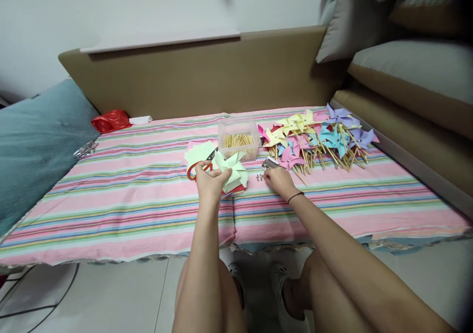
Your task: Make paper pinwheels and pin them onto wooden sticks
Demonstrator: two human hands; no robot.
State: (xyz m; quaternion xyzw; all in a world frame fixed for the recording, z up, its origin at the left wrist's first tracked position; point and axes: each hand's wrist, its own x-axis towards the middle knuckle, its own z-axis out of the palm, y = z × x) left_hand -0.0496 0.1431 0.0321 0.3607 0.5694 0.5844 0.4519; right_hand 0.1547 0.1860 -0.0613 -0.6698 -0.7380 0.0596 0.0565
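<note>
My left hand [210, 185] pinches a pale green paper pinwheel [238, 175] whose blades are folded in toward the middle. My right hand [280, 180] is closed, fingers curled down to the cloth beside several tiny metal pieces [259, 177]. Whether it grips one is hidden. Just beyond it lies a small clear packet [269, 163] with shiny contents. Red-handled scissors [190, 172] rest on pale green paper sheets [199, 151], partly behind my left hand. Red paper [236, 189] shows under the pinwheel.
A clear plastic box [254, 125] of short wooden sticks stands behind the hands. Right of it lie many coloured pinwheels on sticks [334, 138]. Striped cloth [121, 195] covers the surface. A red plastic bag [113, 121] and a silvery packet [85, 149] lie left; cushions [414, 72] rise right.
</note>
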